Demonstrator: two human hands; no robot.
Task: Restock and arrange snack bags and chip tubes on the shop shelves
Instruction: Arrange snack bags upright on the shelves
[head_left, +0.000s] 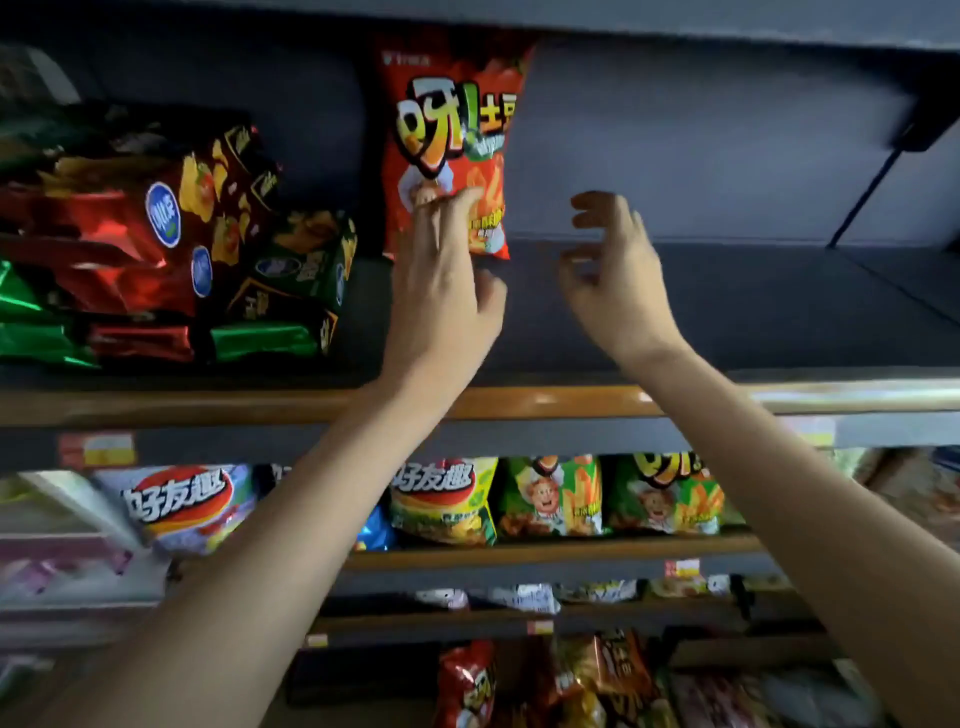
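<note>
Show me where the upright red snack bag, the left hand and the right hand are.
upright red snack bag (447, 104): head view, on the bag's front, at the big lettering.
left hand (441, 291): head view, on the back of the hand.
right hand (618, 275): head view, on the back of the hand.

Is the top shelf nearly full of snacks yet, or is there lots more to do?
Not nearly. Done: red and green foil bags are piled at the shelf's left end. In hand: the left hand steadies one orange-red bag standing upright, while the right hand hovers beside it, holding nothing. Left: the top shelf to the right is bare.
</note>
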